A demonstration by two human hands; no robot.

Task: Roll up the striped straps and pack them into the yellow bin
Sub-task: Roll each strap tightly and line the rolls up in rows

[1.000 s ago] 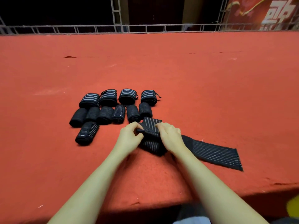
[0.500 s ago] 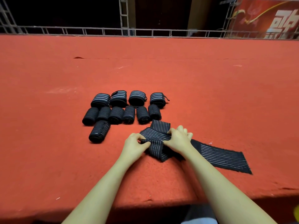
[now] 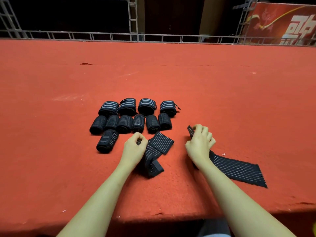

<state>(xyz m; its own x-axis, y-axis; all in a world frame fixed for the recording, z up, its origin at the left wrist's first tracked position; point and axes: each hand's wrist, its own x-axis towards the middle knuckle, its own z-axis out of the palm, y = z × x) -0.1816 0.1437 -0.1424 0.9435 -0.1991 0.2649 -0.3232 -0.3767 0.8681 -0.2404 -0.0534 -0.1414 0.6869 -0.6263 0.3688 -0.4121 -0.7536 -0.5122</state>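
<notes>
I've got two loose straps in play, one per hand. My left hand pinches the near-left strap at its edge; that strap lies crumpled and folded over itself on the red carpet, just in front of the rolled ones. My right hand is curled round one end of the second strap, end lifted off the surface, rest trailing flat toward the right and near edge. Both fists grasping fabric, neither slack.

Step in hand, as I read it: sorting the two straps apart before starting a fresh roll. Eleven finished rolls sit in rows beyond my hands, w/ one extra roll off front-left. Yellow bin isn't visible in this view, so packing hasn't begun afaict.

Next move prob needs one strap laid out straight, its end tucked tight, then rolled w/ even pressure so it doesn't skew.
</notes>
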